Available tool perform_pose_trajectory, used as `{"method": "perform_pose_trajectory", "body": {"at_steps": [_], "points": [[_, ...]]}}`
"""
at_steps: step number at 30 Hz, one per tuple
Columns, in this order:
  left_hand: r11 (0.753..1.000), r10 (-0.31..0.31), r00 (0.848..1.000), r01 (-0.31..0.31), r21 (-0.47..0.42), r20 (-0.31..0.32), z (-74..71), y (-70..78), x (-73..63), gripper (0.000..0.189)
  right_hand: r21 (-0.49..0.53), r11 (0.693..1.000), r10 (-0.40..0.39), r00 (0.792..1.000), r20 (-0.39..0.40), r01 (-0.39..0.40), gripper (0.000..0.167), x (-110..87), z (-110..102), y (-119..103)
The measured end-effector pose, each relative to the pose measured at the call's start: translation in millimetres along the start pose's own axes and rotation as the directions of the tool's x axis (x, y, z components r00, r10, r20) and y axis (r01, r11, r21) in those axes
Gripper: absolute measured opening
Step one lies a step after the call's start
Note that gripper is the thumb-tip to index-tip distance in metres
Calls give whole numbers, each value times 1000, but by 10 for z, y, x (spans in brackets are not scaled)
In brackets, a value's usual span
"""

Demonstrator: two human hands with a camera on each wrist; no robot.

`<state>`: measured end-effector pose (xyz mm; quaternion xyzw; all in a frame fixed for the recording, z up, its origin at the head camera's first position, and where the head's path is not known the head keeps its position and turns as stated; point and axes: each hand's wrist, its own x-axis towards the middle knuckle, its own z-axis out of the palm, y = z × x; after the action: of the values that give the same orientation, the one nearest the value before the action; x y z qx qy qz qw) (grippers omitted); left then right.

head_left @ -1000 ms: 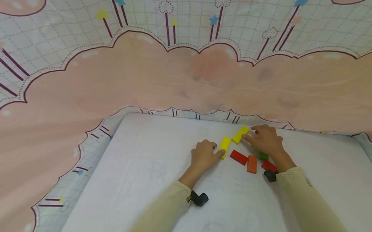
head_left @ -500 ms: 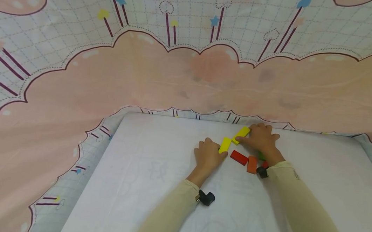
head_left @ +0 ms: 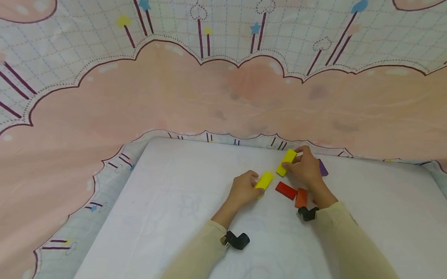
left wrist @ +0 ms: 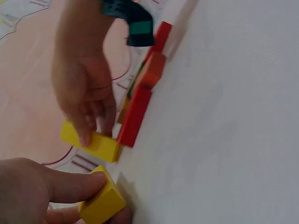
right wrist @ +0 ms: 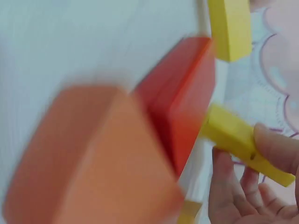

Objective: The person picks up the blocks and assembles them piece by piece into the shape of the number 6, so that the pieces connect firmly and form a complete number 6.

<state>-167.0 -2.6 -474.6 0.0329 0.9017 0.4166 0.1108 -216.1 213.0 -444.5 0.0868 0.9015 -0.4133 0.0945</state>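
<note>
My left hand (head_left: 242,187) pinches a yellow block (head_left: 264,180) between thumb and fingers. In the left wrist view the thumb lies along one side of that block (left wrist: 105,205), its end face turned to the camera. A second yellow block (head_left: 286,161), farther back and to the right, is pinched by my right hand (head_left: 306,167). The right wrist view shows this block (right wrist: 233,135) tilted, with the thumb on top and fingers beneath. Just in front of the hands, a red block (head_left: 286,190) lies close to an orange block (head_left: 301,198).
Behind the right hand a purple block (head_left: 323,168) peeks out. A green block (left wrist: 135,79) and another red block (left wrist: 161,39) show in part in the left wrist view. The white tabletop (head_left: 189,222) ends at a patterned curtain (head_left: 210,96) at the back.
The left hand has drawn its yellow block slightly left and nearer, turning it. The right hand has shifted left and now grips the other yellow block. The purple block has come into view.
</note>
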Motion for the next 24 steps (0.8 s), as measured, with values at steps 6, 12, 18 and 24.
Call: {"method": "perform_pose_trajectory", "body": {"at_steps": [6,12,18,24], "points": [[990,-97,988,108,-92,119,-389,-226,-93,43,318,930,141,979,150,-183,76,-95,96,-89],[960,-179,966,213,-180,186,-750,-430,-164,31,585,751,184,948,260,-306,75,-120,319,-164],[977,-137,969,167,-136,205,-922,-622,-213,42,641,709,166,953,254,-295,74,-130,643,-263],[996,-46,971,63,-64,235,-946,-709,-201,58,587,778,156,974,164,-224,66,-154,948,-411]]}}
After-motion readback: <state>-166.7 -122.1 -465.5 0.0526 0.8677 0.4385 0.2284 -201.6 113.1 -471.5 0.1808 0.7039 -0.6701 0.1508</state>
